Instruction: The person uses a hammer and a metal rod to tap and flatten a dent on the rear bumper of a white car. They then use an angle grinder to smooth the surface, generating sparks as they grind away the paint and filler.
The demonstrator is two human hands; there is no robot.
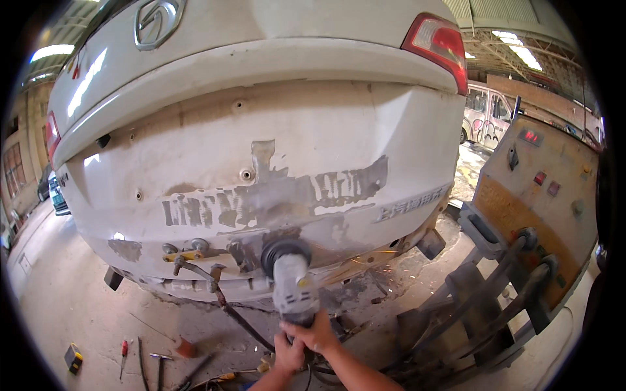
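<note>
Both hands are closed around the rear of a grey angle grinder [295, 287] in front of a white car's tailgate [313, 130]. My left hand [288, 356] grips low on the body, and my right hand [315, 333] wraps it just above and to the right. The dark, round disc [280, 251] meets the lower edge of the tailgate, blurred by motion. Orange sparks [390, 251] fly off to the right. Above the disc, paint is worn down to grey patches [274, 195]. Left of it, a brass-coloured bar with a cable clamp [186, 257] is fixed to the panel.
A boxy machine with thick cables [535, 202] stands close on my right. On the floor at left lie a tape measure [74, 358], a red-handled screwdriver [124, 352] and a hammer [160, 365]. Cables run around my forearms. Another vehicle [486, 114] is parked behind.
</note>
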